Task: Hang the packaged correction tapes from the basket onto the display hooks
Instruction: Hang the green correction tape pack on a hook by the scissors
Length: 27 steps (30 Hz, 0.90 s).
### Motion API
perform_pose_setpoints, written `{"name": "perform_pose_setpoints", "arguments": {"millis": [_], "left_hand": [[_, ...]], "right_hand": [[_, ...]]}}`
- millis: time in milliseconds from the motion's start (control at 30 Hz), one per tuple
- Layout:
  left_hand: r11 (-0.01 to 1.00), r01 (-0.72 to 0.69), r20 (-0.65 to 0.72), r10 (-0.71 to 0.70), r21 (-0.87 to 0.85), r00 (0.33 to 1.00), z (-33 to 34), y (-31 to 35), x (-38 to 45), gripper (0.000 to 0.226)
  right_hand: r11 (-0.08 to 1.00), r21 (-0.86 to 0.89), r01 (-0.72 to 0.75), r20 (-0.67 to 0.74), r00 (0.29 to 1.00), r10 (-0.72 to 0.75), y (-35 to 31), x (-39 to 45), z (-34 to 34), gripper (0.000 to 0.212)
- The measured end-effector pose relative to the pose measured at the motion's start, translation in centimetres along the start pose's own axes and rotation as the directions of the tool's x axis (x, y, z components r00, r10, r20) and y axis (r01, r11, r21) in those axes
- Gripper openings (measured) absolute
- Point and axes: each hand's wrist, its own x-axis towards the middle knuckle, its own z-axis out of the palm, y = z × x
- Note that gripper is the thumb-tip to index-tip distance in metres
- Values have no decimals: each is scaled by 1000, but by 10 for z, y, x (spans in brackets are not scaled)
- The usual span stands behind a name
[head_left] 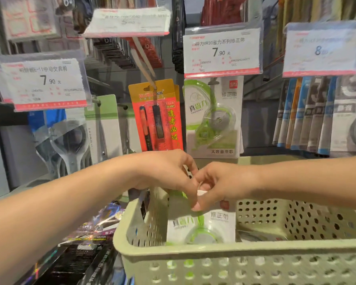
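Note:
A pale green perforated basket (214, 251) fills the lower right. Inside it stands a white and green packaged correction tape (201, 225), upright against the left wall. My left hand (162, 171) and my right hand (220, 184) meet over its top edge, and both pinch the top of that pack. On the display hook (213, 82) under the 7.90 price tag hangs another correction tape pack (213, 118) of the same kind.
An orange pen pack (155, 116) hangs left of the hanging tape. Scissors packs (70, 138) hang further left, and blue and grey packs (308, 114) at right. Price tags (222, 52) jut out above. Shiny card packs (86, 239) lie below left of the basket.

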Motion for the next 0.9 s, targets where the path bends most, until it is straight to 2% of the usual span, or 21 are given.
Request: {"name": "perform_pose_setpoints", "arguments": {"millis": [133,200,333,400,500,567,700,900], "left_hand": [[991,-34,33,39,-131,999,-10,3,-11,39],[981,-54,14,58,-184,998,-15,6,-17,24],[950,-131,-81,112,-285,990,-21,10,-27,13],[928,-168,-136,130,-333,982,-22,12,-31,12],[888,-219,-211,143,-403,967,-24,16,-37,9],[860,-262,-277,148,-438,949,-25,19,-37,17],[821,-343,-401,154,-456,903,-26,29,-37,19],[819,-388,-488,155,-423,859,-27,45,-35,9]], "right_hand": [[997,57,43,-134,990,-35,-7,-16,-14,15],[993,105,63,-179,983,-43,-11,-25,-19,17],[977,176,124,-278,958,-71,-18,-39,-28,32],[948,285,139,-316,948,-44,-18,-46,-33,33],[865,486,121,-271,962,18,-14,-60,-40,42],[832,543,112,-209,978,4,-10,-69,-39,42],[869,481,113,-200,980,-17,-4,-84,-35,42],[891,441,113,-263,965,8,-2,-94,-34,48]]}}
